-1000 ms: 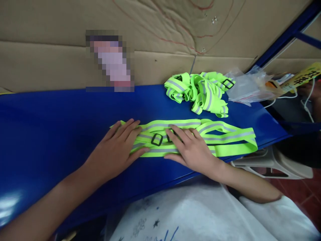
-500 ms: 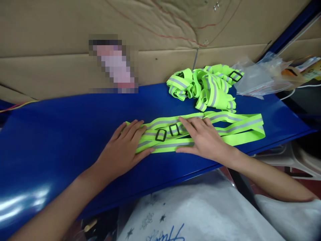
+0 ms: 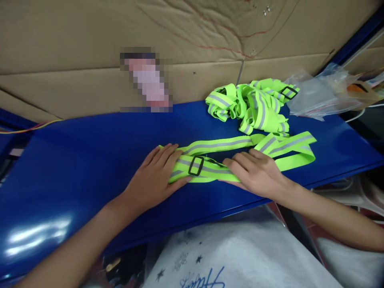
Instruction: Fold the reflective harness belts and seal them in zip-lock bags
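A neon-yellow reflective strap [image 3: 207,171] with a grey stripe lies in long folded loops on the blue table. My left hand [image 3: 157,170] covers its left end, fingers over the far side and thumb along the near edge, holding it down. Just right of that thumb sits a black rectangular buckle [image 3: 196,166]. My right hand [image 3: 255,172] has its fingers curled around the front lengths of the strap, with the thumb underneath. A second buckle is mostly hidden by the strap near my right fingers. Past my right hand, the loops spread out loosely.
Behind, a tangled pile of similar reflective straps [image 3: 255,104] rests against the brown-covered wall [image 3: 90,88]. Clear plastic bags [image 3: 318,96] lie to its right. The blue table [image 3: 90,160] has its near edge close to my body. A pixelated patch hides something at the wall.
My right hand has closed its fingers on the strap and drawn the front lengths together, parting them from the back length. The left hand keeps its hold. The view has shifted slightly.
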A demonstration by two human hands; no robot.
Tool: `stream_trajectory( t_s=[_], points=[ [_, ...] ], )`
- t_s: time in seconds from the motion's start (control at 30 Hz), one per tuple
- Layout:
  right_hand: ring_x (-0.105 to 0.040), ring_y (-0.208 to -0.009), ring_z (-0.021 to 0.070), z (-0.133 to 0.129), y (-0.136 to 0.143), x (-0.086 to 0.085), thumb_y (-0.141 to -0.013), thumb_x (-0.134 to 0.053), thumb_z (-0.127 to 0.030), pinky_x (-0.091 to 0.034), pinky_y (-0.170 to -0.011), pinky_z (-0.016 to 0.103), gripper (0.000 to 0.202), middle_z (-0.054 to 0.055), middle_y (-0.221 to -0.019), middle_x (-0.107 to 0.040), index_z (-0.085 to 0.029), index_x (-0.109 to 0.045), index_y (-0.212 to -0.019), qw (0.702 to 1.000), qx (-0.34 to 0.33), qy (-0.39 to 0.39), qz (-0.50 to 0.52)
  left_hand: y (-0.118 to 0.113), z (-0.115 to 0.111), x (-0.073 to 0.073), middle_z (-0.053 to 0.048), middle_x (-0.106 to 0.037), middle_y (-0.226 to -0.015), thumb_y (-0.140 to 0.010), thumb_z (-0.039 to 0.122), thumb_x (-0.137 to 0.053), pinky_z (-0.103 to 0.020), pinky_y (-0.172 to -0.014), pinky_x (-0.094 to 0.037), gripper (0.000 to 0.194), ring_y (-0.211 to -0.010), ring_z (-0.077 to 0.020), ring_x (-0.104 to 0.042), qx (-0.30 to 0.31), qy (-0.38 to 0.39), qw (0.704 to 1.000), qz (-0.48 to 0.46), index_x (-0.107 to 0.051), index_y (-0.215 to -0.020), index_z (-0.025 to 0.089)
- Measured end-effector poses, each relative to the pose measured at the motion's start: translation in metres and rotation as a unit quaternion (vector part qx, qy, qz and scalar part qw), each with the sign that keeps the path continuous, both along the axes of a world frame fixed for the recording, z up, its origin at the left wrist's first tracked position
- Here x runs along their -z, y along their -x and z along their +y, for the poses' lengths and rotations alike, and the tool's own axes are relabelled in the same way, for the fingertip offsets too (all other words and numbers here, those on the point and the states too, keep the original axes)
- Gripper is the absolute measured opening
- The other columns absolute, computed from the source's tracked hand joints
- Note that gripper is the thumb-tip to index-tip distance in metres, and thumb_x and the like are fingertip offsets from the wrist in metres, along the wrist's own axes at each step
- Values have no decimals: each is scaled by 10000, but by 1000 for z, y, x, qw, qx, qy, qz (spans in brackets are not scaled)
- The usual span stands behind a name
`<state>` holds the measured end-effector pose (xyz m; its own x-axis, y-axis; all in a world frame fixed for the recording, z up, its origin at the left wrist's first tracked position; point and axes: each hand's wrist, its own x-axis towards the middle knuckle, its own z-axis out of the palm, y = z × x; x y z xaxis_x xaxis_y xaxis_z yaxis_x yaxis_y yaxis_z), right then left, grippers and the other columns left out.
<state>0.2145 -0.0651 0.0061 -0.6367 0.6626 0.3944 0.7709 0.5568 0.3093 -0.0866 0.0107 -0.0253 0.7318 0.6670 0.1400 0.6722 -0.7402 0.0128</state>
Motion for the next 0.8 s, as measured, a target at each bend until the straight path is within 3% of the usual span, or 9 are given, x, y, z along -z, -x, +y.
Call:
stream_trajectory(
  t_s=[0.07,0.13,0.23,0.37,0.47,0.53,0.67,0.73,0.8],
  points=[
    [-614,-745,199,3,-2,-12,-1002,-586,-566,-363,-713,338,475,32,-854,-646,-144,-615,-1218,1000,15,-19,-16,-1,-3,-1,-166,-453,-1608,-1007,686,-372,-509,-1298,-278,777,-1523,-332,-395,-2,11,1000,-1,-463,-1512,103],
    [-609,-737,208,11,-5,-16,-980,-457,-732,-359,-707,345,678,53,-896,-657,-159,-604,-1310,998,53,-21,-27,-2,-5,-1,-167,-433,-1622,-1012,682,-359,-510,-1304,-260,794,-1541,-331,-366,-5,16,1000,4,-433,-1540,94],
    [-616,-771,238,30,-11,-5,-927,-296,-854,-370,-724,365,902,98,-996,-669,-182,-525,-1483,993,100,23,-50,-4,-9,0,-177,-418,-1632,-1020,673,-338,-509,-1300,-251,835,-1539,-336,-367,-13,15,1000,7,-338,-1598,71],
    [-616,-1138,329,51,-18,23,-1009,-260,-748,-425,-957,461,852,193,-1361,-611,-175,-350,-1632,989,86,113,-42,-6,-13,-1,-186,-414,-1634,-1021,675,-332,-548,-1280,-257,865,-1520,-354,-395,-21,9,1000,7,-226,-1644,83],
    [-434,-1457,369,56,-22,33,-1045,-275,-680,-292,-1194,561,800,211,-1637,-379,-144,-342,-1635,986,70,149,-6,-4,-15,-7,-187,-427,-1626,-1010,703,-326,-657,-1246,-229,863,-1493,-390,-428,-44,10,999,15,-205,-1657,146],
    [-360,-1534,347,58,-26,35,-1067,-264,-635,-188,-1270,578,766,206,-1666,-335,-128,-331,-1638,983,52,174,12,2,-15,-11,-195,-429,-1622,-989,736,-342,-719,-1218,-217,888,-1474,-413,-448,-49,24,998,21,-175,-1664,183],
    [-314,-1574,301,60,-38,36,-1104,-212,-535,-162,-1297,602,647,140,-1669,-351,-199,-324,-1646,969,8,244,46,20,-19,-19,-192,-380,-1651,-896,794,-512,-734,-1151,-311,1042,-1478,-418,-445,14,72,996,43,-60,-1673,267],
    [-293,-1585,270,59,-42,35,-1117,-183,-474,-177,-1303,591,594,105,-1670,-357,-237,-350,-1636,961,-3,268,66,27,-23,-21,-179,-321,-1681,-881,759,-585,-703,-1120,-367,1000,-1455,-404,-481,44,73,995,57,-136,-1658,319],
    [-298,-1583,259,54,-44,32,-1122,-192,-443,-209,-1301,571,572,103,-1670,-356,-246,-361,-1632,958,5,275,83,32,-29,-22,-158,-294,-1697,-918,689,-594,-672,-1093,-407,825,-1427,-381,-520,65,57,994,70,-287,-1609,361]
  ],
)
